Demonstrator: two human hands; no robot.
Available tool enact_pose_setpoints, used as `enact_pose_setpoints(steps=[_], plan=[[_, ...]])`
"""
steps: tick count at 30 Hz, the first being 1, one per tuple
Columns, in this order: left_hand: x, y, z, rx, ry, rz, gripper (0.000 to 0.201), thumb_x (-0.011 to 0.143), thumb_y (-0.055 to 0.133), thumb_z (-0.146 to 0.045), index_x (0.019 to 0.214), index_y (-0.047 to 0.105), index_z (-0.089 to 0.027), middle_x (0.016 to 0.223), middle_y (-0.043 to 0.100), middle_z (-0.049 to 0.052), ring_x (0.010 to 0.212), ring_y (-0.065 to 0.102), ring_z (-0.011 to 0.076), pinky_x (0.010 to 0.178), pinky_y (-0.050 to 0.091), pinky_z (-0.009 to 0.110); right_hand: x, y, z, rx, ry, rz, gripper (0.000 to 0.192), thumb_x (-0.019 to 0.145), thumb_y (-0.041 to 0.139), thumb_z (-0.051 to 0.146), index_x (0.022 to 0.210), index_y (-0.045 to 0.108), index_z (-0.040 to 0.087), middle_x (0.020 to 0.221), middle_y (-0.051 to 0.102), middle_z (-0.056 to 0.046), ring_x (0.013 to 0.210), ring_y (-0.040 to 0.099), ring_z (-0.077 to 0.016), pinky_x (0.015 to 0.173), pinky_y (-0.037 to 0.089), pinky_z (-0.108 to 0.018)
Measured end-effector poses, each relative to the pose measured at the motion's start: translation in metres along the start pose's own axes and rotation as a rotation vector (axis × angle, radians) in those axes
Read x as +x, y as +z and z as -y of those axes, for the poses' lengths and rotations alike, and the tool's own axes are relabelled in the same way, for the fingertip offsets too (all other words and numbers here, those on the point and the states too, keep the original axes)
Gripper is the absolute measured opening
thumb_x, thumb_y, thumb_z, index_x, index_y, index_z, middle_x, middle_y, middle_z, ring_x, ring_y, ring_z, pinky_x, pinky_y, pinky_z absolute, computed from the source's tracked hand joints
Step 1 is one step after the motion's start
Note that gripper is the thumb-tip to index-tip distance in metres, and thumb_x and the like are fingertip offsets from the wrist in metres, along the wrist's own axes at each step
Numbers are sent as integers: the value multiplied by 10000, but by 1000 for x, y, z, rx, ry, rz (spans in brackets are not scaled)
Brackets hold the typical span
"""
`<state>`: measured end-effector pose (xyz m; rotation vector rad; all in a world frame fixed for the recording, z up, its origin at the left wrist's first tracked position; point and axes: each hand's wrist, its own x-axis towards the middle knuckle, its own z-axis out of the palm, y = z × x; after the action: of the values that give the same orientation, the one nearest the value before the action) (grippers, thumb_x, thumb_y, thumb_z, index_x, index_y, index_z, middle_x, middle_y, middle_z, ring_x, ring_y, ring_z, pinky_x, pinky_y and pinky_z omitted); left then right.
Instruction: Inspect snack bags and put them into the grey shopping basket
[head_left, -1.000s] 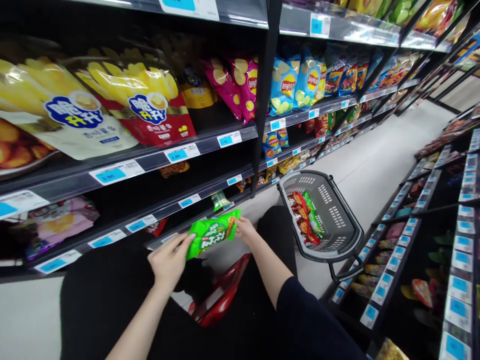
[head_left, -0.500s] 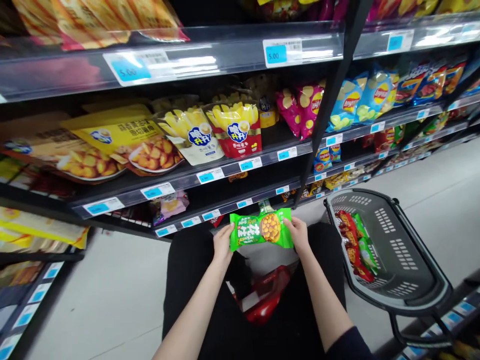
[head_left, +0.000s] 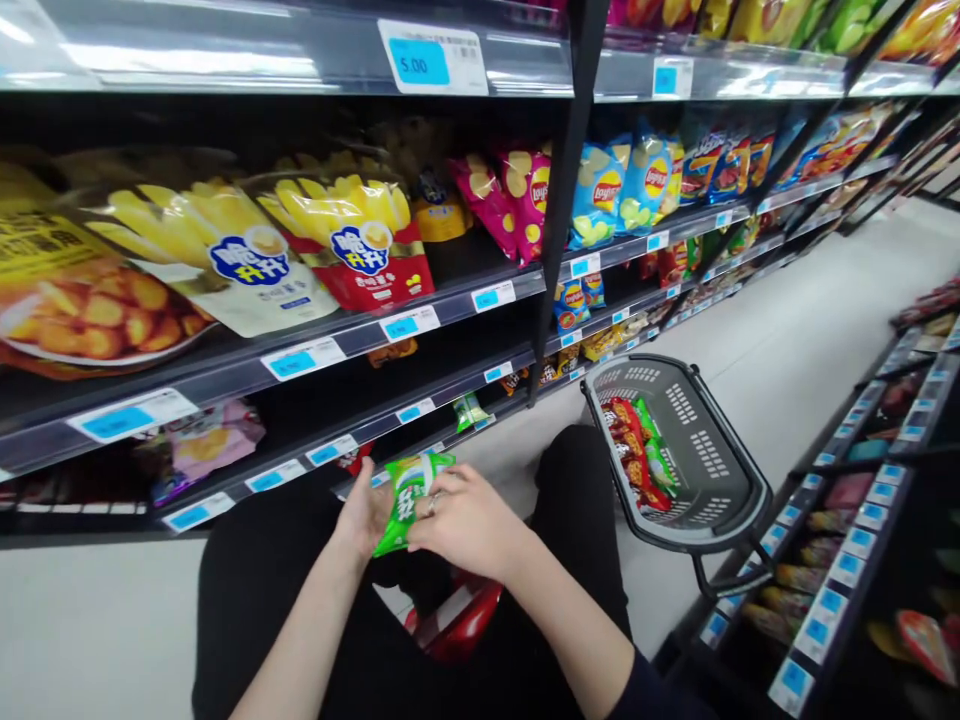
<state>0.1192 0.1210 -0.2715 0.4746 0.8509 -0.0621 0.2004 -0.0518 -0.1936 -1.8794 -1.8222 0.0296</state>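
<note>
A green snack packet [head_left: 403, 505] with white lettering is held between my two hands above my knees, tilted. My left hand [head_left: 365, 515] supports its left side, palm turned toward it. From the right, my right hand [head_left: 465, 515] lies over the packet with bent fingers, covering part of its front; a ring shows on one finger. To the right on the floor stands a grey shopping basket [head_left: 686, 440], holding several red packets [head_left: 637, 455] and green packets [head_left: 660, 460] along its left side.
Shelves ahead carry fries pouches [head_left: 360, 240], pink chip bags [head_left: 525, 190] and blue chip bags [head_left: 600, 190]. Another green packet [head_left: 469, 411] lies on the lowest shelf. Something red and shiny [head_left: 461, 620] is below me between my legs. A second shelf unit [head_left: 832, 580] stands at right.
The view has swung right. The packet has turned from level, held by both ends, to tilted; my right hand has moved from its right end onto its front.
</note>
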Motion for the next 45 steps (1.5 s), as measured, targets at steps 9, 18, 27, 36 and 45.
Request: enact_pose_setpoints(steps=[9, 18, 27, 36, 45], plan=[[1, 2, -5, -183, 457, -70, 323, 702, 478, -64, 984, 621, -132, 927, 678, 105, 845, 653, 247, 730, 556, 417, -23, 15, -38, 433, 489, -439, 194, 729, 649, 288, 915, 679, 244, 1333, 352, -64, 1255, 268, -276, 1004, 258, -446], [-14, 17, 3, 74, 543, 120, 481, 665, 639, -145, 1135, 588, -231, 1201, 576, 81, 1026, 576, 286, 793, 544, 433, -46, 46, -92, 1189, 746, -680, 232, 715, 600, 366, 864, 693, 214, 1294, 468, -77, 1168, 461, -254, 904, 428, -360], [-8, 20, 9, 272, 542, 29, 670, 488, 762, -77, 1099, 583, -283, 1013, 642, 42, 778, 643, 194, 615, 545, 228, -50, 48, -103, 1122, 795, -776, 222, 608, 708, 299, 798, 710, 185, 1265, 517, -118, 1104, 536, -257, 901, 450, -372], [0, 15, 24, 403, 766, 24, 538, 491, 786, -153, 1012, 655, -186, 1099, 626, 95, 1001, 577, 279, 817, 480, 326, -63, 58, -111, 1130, 955, -793, 342, 595, 722, 372, 863, 707, 160, 959, 676, -97, 866, 626, -239, 750, 499, -352], [1, 11, 29, 617, 846, 45, 712, 528, 797, -230, 1195, 550, -210, 1176, 569, 100, 1059, 544, 262, 900, 428, 337, -67, 84, -114, 916, 971, -429, 583, 551, 749, 408, 1073, 617, 186, 1040, 645, -80, 961, 591, -262, 837, 462, -401]])
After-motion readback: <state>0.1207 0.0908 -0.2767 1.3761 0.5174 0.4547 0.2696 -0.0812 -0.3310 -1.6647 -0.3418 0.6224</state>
